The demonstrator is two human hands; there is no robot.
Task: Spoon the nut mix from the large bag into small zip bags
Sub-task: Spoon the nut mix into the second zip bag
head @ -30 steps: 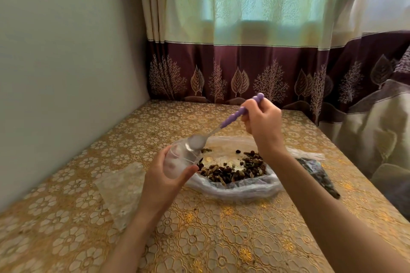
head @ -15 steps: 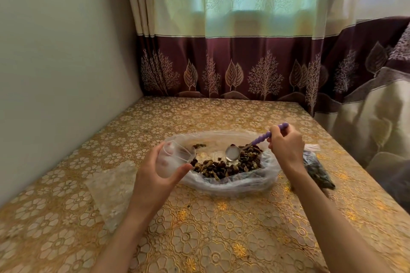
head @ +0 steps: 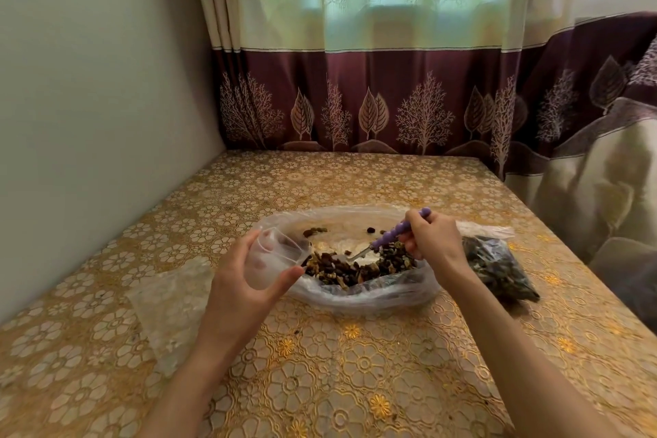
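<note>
The large clear bag (head: 373,295) lies open on the table with a heap of dark nut mix (head: 355,268) inside. My left hand (head: 245,281) holds a small clear zip bag (head: 275,256) with its mouth open, just left of the heap. My right hand (head: 432,242) grips a spoon (head: 387,238) by its purple beaded handle. The metal bowl of the spoon is dug into the nut mix.
A filled small zip bag (head: 497,268) of nut mix lies to the right of the large bag. Flat clear bags (head: 170,302) lie on the gold floral tablecloth (head: 355,377) at the left. A wall stands on the left, curtains at the back and right.
My right hand brought the spoon down from the small bag's mouth to the right and into the nut mix. My left hand kept the small bag beside the heap.
</note>
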